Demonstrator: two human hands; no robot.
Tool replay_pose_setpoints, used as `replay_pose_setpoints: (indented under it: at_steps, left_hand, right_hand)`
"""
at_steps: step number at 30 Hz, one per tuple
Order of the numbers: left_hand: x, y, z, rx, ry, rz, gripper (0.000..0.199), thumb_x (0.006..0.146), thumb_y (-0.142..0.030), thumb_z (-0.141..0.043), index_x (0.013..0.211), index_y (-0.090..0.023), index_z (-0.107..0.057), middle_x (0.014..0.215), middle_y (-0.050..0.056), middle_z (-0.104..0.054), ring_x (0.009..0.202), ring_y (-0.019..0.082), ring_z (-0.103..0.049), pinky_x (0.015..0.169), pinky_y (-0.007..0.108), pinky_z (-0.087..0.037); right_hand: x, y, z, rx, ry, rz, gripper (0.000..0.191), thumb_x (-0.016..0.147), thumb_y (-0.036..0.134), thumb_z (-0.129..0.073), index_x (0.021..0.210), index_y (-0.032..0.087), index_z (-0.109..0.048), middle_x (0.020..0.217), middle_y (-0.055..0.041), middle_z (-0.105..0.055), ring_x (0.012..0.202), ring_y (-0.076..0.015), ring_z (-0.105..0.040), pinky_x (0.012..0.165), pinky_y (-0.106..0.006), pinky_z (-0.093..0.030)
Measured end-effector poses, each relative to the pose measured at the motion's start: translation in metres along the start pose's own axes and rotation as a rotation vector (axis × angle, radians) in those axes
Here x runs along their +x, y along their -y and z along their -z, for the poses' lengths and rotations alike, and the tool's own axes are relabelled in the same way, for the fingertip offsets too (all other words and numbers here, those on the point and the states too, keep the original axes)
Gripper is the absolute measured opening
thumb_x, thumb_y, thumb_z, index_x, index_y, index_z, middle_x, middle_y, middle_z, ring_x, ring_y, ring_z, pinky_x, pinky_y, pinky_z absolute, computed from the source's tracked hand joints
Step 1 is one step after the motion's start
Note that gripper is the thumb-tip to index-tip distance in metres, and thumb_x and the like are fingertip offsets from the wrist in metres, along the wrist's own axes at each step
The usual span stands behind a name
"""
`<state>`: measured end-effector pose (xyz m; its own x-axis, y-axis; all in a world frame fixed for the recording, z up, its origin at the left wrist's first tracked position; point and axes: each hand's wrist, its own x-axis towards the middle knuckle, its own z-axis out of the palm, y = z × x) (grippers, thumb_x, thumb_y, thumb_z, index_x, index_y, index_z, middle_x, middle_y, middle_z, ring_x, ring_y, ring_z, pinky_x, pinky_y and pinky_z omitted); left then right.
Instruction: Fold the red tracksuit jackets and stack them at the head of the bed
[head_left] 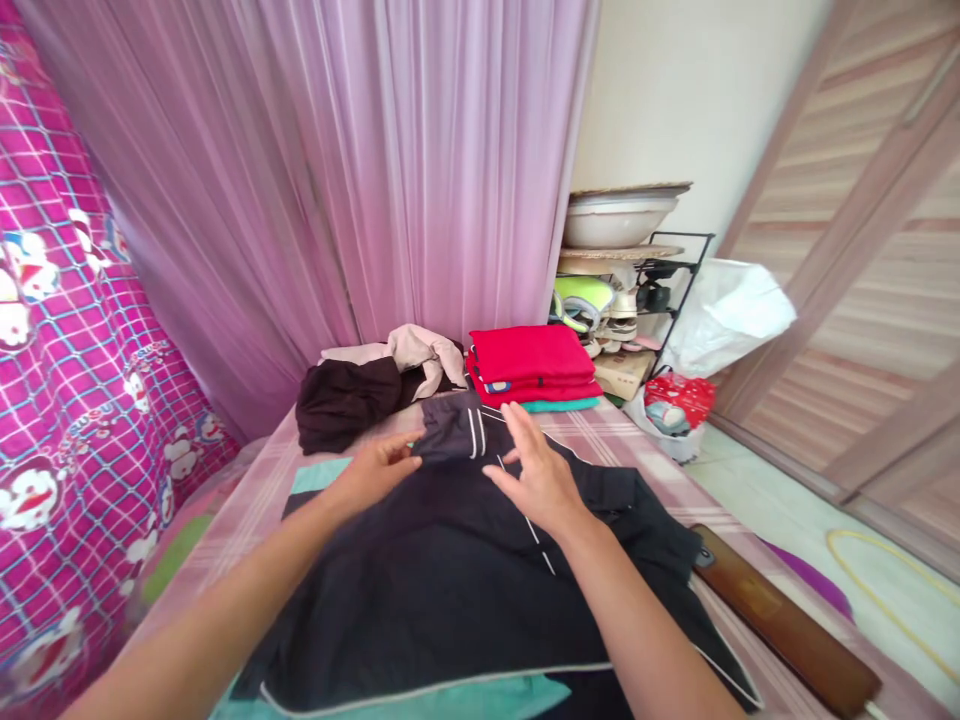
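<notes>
A black garment (450,570) with white piping lies spread in front of me, with teal cloth (480,700) showing beneath its near edge. At its far end, a dark grey folded part (448,428) carries two white stripes. My left hand (379,472) is at the left side of that part, its thumb and fingers slightly apart at the cloth. Over the garment, to the right of the stripes, is my right hand (541,480). Its thumb and fingers are spread, with nothing between them.
A stack of folded red clothes (531,362) stands at the back, beside crumpled dark brown cloth (349,400) and pale pink cloth (424,352). A brown phone (780,615) lies at the right edge. Beyond are a shoe rack (679,300) and bags (679,405).
</notes>
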<state>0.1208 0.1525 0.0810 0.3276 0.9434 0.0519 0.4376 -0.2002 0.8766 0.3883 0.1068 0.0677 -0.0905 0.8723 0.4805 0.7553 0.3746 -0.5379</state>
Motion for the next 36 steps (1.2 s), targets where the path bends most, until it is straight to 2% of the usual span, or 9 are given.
replay_pose_setpoints:
  at_steps: [7, 12, 16, 19, 22, 27, 30, 33, 36]
  left_hand:
    - [-0.043, 0.01, -0.061, -0.007, 0.156, -0.103, 0.038, 0.079, -0.031, -0.063, 0.116, -0.022, -0.073, 0.103, 0.004, -0.075, 0.09, 0.018, -0.065, 0.086, 0.031, -0.049]
    - [-0.055, 0.009, -0.077, -0.186, 0.087, -0.102, 0.034, 0.078, -0.037, -0.069, 0.106, -0.018, -0.074, 0.086, 0.003, -0.072, 0.077, 0.015, -0.062, 0.076, 0.027, -0.048]
    - [-0.06, 0.0, -0.093, -0.315, 0.18, -0.125, 0.04, 0.078, -0.042, -0.071, 0.111, -0.019, -0.07, 0.084, 0.002, -0.071, 0.076, 0.012, -0.062, 0.076, 0.026, -0.048]
    - [-0.06, 0.003, -0.093, -0.285, 0.182, -0.155, 0.04, 0.08, -0.04, -0.069, 0.114, -0.019, -0.068, 0.101, 0.006, -0.073, 0.093, 0.016, -0.066, 0.088, 0.03, -0.05]
    - [-0.055, 0.02, -0.07, -0.049, 0.037, -0.145, 0.04, 0.081, -0.036, -0.064, 0.118, -0.019, -0.067, 0.119, 0.009, -0.07, 0.105, 0.02, -0.066, 0.096, 0.035, -0.05]
    - [-0.041, 0.061, 0.004, 0.65, -0.187, -0.02, 0.054, 0.084, -0.031, -0.054, 0.135, -0.016, -0.056, 0.142, 0.013, -0.057, 0.133, 0.027, -0.05, 0.114, 0.043, -0.036]
    - [-0.034, 0.079, 0.043, 0.981, -0.192, 0.079, 0.063, 0.085, -0.03, -0.054, 0.145, -0.012, -0.047, 0.154, 0.018, -0.042, 0.141, 0.032, -0.04, 0.116, 0.046, -0.032]
    - [-0.026, 0.094, 0.068, 1.177, -0.147, 0.169, 0.065, 0.086, -0.032, -0.053, 0.149, -0.02, -0.042, 0.158, 0.016, -0.037, 0.145, 0.036, -0.032, 0.116, 0.055, -0.026]
    - [-0.017, 0.107, 0.083, 1.206, -0.064, 0.268, 0.064, 0.09, -0.037, -0.047, 0.152, -0.023, -0.038, 0.153, 0.015, -0.045, 0.144, 0.036, -0.035, 0.115, 0.06, -0.024]
  right_hand:
    - [-0.026, 0.015, 0.023, -0.149, 0.324, 0.048, 0.027, 0.093, 0.029, -0.051, 0.105, 0.03, -0.075, 0.106, -0.0025, -0.074, 0.099, -0.0207, -0.068, 0.09, -0.034, -0.051]
    - [-0.056, -0.002, 0.018, -0.062, 0.333, 0.05, 0.07, 0.077, 0.038, -0.071, 0.143, 0.029, -0.051, 0.152, -0.0106, -0.045, 0.138, -0.0279, -0.045, 0.11, -0.046, -0.037]
    - [-0.065, -0.007, 0.018, 0.016, 0.306, 0.105, 0.023, 0.083, 0.026, -0.061, 0.102, 0.025, -0.073, 0.139, -0.0096, -0.06, 0.134, -0.0272, -0.049, 0.112, -0.05, -0.034]
    - [-0.064, -0.012, 0.037, 0.139, 0.281, 0.102, 0.02, 0.086, 0.023, -0.052, 0.091, 0.023, -0.071, 0.126, -0.0098, -0.068, 0.118, -0.0233, -0.061, 0.104, -0.042, -0.042]
    - [-0.066, -0.026, 0.065, 0.148, 0.339, -0.02, 0.021, 0.084, 0.028, -0.05, 0.09, 0.02, -0.069, 0.103, -0.0069, -0.072, 0.096, -0.0209, -0.065, 0.088, -0.033, -0.048]
    - [-0.078, -0.062, 0.108, 0.081, 0.85, -0.252, 0.008, 0.066, 0.024, -0.057, 0.063, 0.018, -0.06, 0.059, 0.0035, -0.055, 0.059, -0.0117, -0.05, 0.057, -0.022, -0.038]
    - [-0.082, -0.08, 0.121, 0.032, 0.97, -0.479, 0.008, 0.063, 0.024, -0.056, 0.062, 0.019, -0.061, 0.048, 0.0058, -0.046, 0.048, -0.0095, -0.041, 0.047, -0.021, -0.031]
    - [-0.08, -0.092, 0.121, -0.131, 0.954, -0.512, 0.01, 0.062, 0.02, -0.057, 0.064, 0.019, -0.066, 0.051, 0.0035, -0.055, 0.049, -0.0119, -0.049, 0.049, -0.022, -0.036]
    - [-0.071, -0.094, 0.111, -0.205, 0.863, -0.35, 0.025, 0.063, 0.015, -0.058, 0.08, 0.02, -0.075, 0.085, -0.0028, -0.075, 0.08, -0.0189, -0.067, 0.072, -0.025, -0.049]
